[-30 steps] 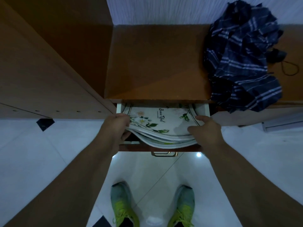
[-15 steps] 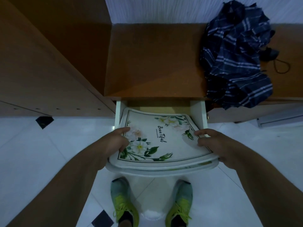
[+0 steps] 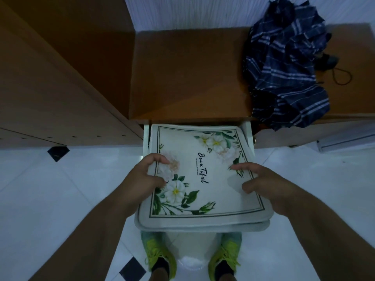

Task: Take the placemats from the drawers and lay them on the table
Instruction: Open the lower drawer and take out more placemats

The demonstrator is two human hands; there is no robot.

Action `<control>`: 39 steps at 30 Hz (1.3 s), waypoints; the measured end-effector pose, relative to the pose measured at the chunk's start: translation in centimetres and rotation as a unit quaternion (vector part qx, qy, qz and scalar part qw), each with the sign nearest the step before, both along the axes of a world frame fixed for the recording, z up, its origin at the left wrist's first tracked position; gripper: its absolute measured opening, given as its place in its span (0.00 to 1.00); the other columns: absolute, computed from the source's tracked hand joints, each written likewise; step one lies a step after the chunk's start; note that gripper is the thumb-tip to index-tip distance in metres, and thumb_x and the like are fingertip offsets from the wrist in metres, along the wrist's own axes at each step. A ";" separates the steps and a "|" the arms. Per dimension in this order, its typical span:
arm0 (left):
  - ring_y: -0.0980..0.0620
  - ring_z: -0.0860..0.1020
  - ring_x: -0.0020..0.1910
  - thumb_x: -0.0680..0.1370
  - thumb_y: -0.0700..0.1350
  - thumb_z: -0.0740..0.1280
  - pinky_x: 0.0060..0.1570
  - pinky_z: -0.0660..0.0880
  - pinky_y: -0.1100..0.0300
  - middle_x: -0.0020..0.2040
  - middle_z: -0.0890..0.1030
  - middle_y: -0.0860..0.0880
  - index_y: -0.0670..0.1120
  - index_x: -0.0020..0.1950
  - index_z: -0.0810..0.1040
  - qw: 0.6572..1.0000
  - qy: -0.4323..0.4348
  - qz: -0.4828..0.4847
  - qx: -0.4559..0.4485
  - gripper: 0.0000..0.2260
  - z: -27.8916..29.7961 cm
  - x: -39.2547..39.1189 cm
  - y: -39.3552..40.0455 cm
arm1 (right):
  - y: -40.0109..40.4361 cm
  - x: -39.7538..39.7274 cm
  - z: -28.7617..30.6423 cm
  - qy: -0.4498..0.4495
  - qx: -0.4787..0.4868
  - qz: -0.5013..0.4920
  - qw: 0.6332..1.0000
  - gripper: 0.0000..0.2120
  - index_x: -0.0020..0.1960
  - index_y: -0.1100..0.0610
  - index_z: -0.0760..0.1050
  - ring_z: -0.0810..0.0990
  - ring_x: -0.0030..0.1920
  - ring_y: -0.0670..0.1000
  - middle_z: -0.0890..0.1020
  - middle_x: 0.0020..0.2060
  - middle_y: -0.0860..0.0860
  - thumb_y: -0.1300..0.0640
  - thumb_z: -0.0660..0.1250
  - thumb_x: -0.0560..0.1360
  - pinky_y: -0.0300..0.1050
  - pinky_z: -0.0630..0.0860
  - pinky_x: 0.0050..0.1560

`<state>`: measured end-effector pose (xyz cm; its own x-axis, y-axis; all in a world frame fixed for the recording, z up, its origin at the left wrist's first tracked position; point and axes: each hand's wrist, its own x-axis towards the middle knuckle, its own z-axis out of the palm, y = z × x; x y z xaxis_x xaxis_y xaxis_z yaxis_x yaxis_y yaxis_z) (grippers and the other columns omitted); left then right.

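Over the open white drawer (image 3: 146,138), a stack of cream fabric placemats with green-and-white floral print (image 3: 203,179) hangs level, held above the white tiled floor (image 3: 60,189). Left hand (image 3: 147,175) grips the stack's left edge, thumb and fingers curled onto the top mat. Right hand (image 3: 261,183) grips the right edge the same way, fingers on top.

Progress, judged: the stack appears to be lifted out of the drawer, far edge just at the drawer's back under the brown wooden cabinet top (image 3: 186,78). Nothing is laid yet; carrying to the table and spreading each mat remain. No table is identifiable in view, unless the cabinet top serves.

Counts: at least two mats by the layered near edges, possibly more; exact number cannot be told. One drawer seen open. Two hands, both occupied. One crumpled navy plaid cloth (image 3: 284,67) on the cabinet top, right side. Two yellow-green sneakers (image 3: 160,254) below.
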<state>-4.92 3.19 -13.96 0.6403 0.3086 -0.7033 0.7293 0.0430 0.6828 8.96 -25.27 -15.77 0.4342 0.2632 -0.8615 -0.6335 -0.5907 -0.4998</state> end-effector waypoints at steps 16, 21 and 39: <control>0.36 0.82 0.48 0.69 0.28 0.70 0.45 0.81 0.37 0.52 0.84 0.48 0.50 0.50 0.80 0.995 -0.098 -0.002 -0.003 0.19 8.4 -0.1 0.4 | 0.4 0.6 11.3 -0.211 -0.005 0.123 0.970 0.15 0.53 0.30 0.80 0.78 0.55 0.39 0.76 0.58 0.31 0.45 0.76 0.71 0.44 0.77 0.59; 0.41 0.84 0.47 0.65 0.32 0.69 0.39 0.82 0.46 0.52 0.84 0.49 0.49 0.47 0.78 0.986 -0.165 0.028 -0.021 0.17 10.0 1.2 1.6 | 0.7 2.4 12.6 -0.281 0.013 0.068 0.957 0.12 0.50 0.37 0.83 0.81 0.51 0.41 0.81 0.53 0.34 0.48 0.78 0.69 0.48 0.80 0.53; 0.49 0.76 0.68 0.80 0.39 0.70 0.67 0.75 0.44 0.72 0.74 0.54 0.61 0.82 0.53 0.993 -0.094 0.049 0.043 0.38 -1.4 8.1 3.7 | 5.3 7.5 -0.6 -0.322 -0.027 0.022 0.946 0.48 0.81 0.42 0.40 0.62 0.74 0.48 0.61 0.77 0.46 0.51 0.72 0.77 0.44 0.58 0.72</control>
<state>3.14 6.92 -15.33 0.7217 0.4306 -0.5419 0.5832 0.0434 0.8112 16.44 -19.92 -16.32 0.8630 0.2563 -0.4354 -0.1830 -0.6447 -0.7422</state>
